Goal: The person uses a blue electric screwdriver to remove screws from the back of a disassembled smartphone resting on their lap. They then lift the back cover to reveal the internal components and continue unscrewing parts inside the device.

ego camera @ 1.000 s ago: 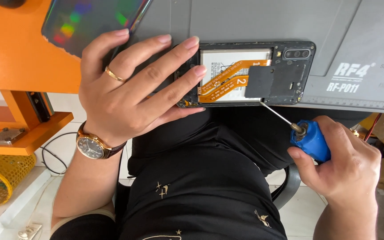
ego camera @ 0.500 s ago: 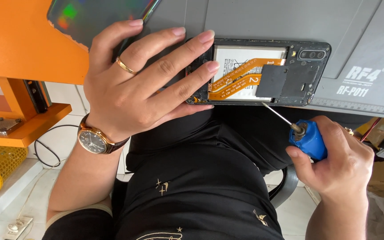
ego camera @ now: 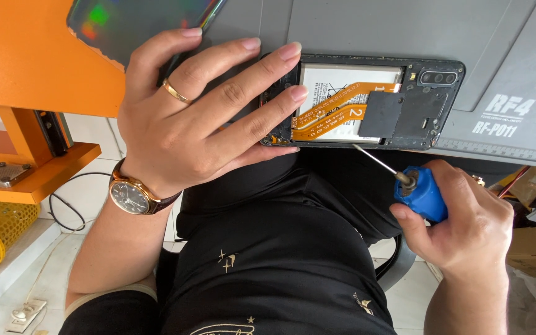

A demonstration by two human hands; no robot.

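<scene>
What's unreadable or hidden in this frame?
Head view only:
- Left end of the opened black phone: covered by the left hand.
- Blue-handled screwdriver: handle mostly inside the right hand; tip contact too small to tell.
- Iridescent back cover: cut off by top edge.

Opened smartphone [ego camera: 367,102] lies flat, back cover off, near the grey mat's front edge, long side running left-right; black frame, white battery, two orange flex ribbons crossing diagonally over it, dark shield plate right of them, triple camera strip at the top right corner, left end hidden under fingers. Screwdriver [ego camera: 414,183] with blue handle and thin steel shaft, tilted, tip touching the phone's lower edge near the plate
</scene>
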